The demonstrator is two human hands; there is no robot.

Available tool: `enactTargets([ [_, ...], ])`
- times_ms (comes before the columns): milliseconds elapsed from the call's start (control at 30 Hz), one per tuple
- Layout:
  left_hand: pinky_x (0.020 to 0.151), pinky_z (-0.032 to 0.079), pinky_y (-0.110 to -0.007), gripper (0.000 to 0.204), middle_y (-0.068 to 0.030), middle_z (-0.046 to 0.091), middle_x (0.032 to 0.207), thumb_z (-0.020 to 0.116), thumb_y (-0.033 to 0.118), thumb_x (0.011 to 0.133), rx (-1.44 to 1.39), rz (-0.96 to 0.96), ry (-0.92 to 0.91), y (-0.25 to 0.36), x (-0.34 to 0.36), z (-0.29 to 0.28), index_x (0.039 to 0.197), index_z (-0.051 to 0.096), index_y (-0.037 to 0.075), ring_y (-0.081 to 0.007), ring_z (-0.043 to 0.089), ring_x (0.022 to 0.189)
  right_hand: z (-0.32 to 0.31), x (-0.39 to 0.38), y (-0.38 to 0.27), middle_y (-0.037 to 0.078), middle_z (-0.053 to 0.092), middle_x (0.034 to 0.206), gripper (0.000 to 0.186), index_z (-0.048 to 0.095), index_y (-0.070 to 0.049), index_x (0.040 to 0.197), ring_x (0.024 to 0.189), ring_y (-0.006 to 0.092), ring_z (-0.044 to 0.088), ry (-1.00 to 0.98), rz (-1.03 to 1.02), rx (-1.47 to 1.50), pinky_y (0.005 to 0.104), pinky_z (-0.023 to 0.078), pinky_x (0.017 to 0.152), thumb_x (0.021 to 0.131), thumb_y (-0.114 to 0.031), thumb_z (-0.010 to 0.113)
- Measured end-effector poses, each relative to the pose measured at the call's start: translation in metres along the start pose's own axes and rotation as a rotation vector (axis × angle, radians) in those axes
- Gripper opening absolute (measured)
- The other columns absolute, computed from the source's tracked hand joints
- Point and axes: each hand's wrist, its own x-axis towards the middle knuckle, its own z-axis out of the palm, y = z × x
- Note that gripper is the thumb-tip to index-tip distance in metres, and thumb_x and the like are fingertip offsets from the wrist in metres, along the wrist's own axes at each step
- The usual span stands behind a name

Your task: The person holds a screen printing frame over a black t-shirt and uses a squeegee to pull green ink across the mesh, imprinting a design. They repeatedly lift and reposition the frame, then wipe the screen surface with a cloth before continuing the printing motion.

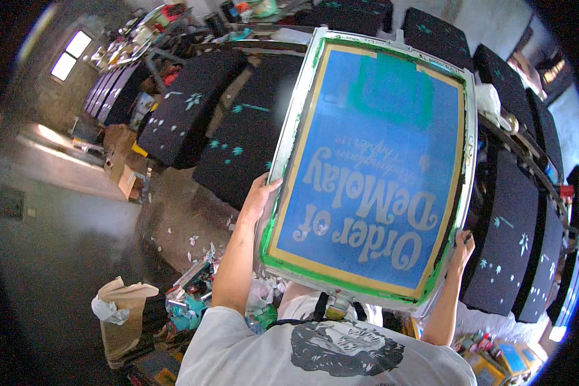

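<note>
A large screen printing frame [373, 161] is held up tilted in front of me, its blue mesh bearing pale upside-down lettering and a green patch near the far end. Green and tan tape borders the mesh inside a whitish metal rim. My left hand [260, 198] grips the left edge, thumb on top and the other fingers mostly hidden beneath. On the right edge, closer to me, my right hand [460, 251] is wrapped around the rim.
Dark fabric panels [190, 106] with small green leaf prints lie in rows to the left. More black panels [505, 231] with pale prints line the right side. An open cardboard box [121, 164] stands at left. Scraps and litter [196, 289] cover the floor nearby, beside a brown sack [123, 321].
</note>
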Motion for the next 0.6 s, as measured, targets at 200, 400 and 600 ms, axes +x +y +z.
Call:
enactTargets([
  [200,0.09,0.044,-0.029,0.041,-0.0044,0.067,0.107,0.068,0.025,0.089,0.169,0.038,0.184,-0.007,-0.062,0.002,0.12,0.062,-0.002,-0.0137,0.06,0.098,0.016,0.031,0.04,-0.003,0.047,0.075,0.018,0.053,-0.005,0.08,0.071,0.0097,0.04,-0.129,-0.094,0.035,0.0272,0.036,0.064,0.091,-0.013,0.065],
  [400,0.082,0.048,-0.031,0.039,-0.005,0.067,0.101,0.068,0.025,0.089,0.155,0.072,0.404,-0.035,-0.152,0.027,0.118,0.063,0.0,-0.0164,0.063,0.089,0.038,0.048,0.056,-0.004,0.041,0.073,0.024,0.047,-0.006,0.076,0.07,0.0106,0.037,-0.317,-0.061,0.125,0.0274,0.035,0.063,0.088,-0.014,0.067],
  [600,0.082,0.049,-0.032,0.035,-0.0062,0.068,0.103,0.066,0.023,0.09,0.216,0.068,0.552,-0.055,-0.2,0.044,0.116,0.063,-0.001,-0.0159,0.063,0.09,0.049,0.066,0.058,-0.005,0.039,0.07,0.029,0.045,-0.008,0.075,0.067,0.0092,0.036,-0.461,-0.126,0.175,0.0272,0.032,0.058,0.089,-0.016,0.069],
])
